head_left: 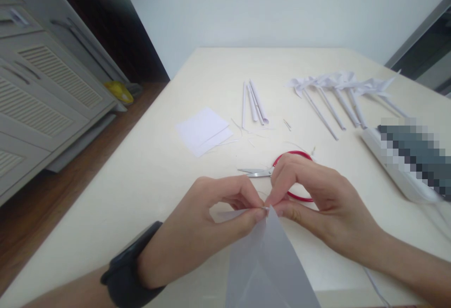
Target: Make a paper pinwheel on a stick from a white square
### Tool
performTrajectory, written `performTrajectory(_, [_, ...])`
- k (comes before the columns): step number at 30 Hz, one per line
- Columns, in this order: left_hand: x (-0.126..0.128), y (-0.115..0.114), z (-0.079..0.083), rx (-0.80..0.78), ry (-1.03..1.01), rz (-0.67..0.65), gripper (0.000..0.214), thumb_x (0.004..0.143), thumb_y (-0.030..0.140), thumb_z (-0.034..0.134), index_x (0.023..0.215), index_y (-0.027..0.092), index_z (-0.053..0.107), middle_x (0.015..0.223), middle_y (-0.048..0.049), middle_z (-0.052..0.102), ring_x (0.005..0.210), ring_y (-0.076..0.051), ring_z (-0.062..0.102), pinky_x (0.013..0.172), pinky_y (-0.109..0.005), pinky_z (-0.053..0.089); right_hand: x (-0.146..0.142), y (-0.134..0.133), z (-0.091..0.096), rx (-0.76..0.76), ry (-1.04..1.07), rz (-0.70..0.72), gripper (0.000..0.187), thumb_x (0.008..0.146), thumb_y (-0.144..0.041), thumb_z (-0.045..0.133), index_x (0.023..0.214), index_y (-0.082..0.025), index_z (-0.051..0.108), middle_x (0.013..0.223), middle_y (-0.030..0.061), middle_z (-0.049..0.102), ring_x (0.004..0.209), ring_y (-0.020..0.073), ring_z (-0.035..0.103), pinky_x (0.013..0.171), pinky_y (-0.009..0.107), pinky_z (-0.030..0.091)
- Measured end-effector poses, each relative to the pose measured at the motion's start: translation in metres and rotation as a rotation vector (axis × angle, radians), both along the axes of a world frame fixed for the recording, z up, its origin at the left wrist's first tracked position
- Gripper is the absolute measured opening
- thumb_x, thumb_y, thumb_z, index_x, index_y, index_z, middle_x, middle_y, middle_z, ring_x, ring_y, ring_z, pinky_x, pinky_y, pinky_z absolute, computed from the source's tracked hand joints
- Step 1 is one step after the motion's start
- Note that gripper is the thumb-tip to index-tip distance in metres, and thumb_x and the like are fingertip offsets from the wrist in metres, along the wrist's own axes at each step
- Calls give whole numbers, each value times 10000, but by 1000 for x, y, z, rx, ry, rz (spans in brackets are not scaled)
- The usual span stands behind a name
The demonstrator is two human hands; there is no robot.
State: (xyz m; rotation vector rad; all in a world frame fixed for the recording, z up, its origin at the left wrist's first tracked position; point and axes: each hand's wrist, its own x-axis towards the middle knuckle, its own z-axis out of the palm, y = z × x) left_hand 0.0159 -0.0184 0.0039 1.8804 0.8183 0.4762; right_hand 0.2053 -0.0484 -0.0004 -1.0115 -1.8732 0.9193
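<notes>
Pinching white paper [269,268] above the near edge of the bench [141,204]. Left hand [199,225]: fingers closed on the sheet's gathered top. Right hand [327,207]: fingers pressed together at that spot, exact catch hidden. Likely light, bendy, easily creased; best held where it gathers. Scissors [260,173], blades parted, lie just beyond, crowding the right hand. Paper squares [204,127] toward left edge, pinwheels [338,84] toward right.
</notes>
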Motion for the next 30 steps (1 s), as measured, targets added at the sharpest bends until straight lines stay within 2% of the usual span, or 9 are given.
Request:
performTrajectory(4, [1,1,0,-1,5,-9,114,794,161,547,720,178,632,697,17,663,669,-120,599,646,-211,461,1,0,2,-53,-47,9,106,782,-101,606,724,-181,567,710,-32,534,711,106,496,695,251,395])
performTrajectory(12, [3,4,6,-46,52,-14,144,793,128,527,713,165,640,697,17,664,679,-117,598,651,-197,462,1,0,5,-116,-131,-12,148,767,-69,602,723,-195,538,730,-45,526,706,95,495,630,232,377])
performTrajectory(17, [5,6,8,51,107,2,135,775,114,535,747,183,648,748,37,676,735,-118,613,716,-200,460,1,-1,6,-70,-192,-19,160,763,-39,574,732,-188,525,729,-42,513,689,92,480,607,229,371])
performTrajectory(22, [8,6,5,143,115,76,107,734,184,607,836,204,631,873,24,680,842,-161,611,786,-258,460,0,-1,4,-51,-275,-120,121,773,-75,545,784,-196,541,761,-31,518,677,107,483,573,252,374])
performTrajectory(25, [7,6,3,114,89,88,45,760,207,590,791,200,623,866,6,677,827,-172,612,765,-279,467,-1,0,2,-76,-281,-146,82,780,-125,568,746,-199,557,721,-33,514,654,110,484,550,251,374])
performTrajectory(30, [4,7,3,42,27,86,58,790,219,576,768,181,614,867,-18,672,834,-172,605,804,-302,459,1,3,2,-119,-177,-101,80,797,-134,580,758,-203,589,742,-26,548,669,109,508,614,253,409])
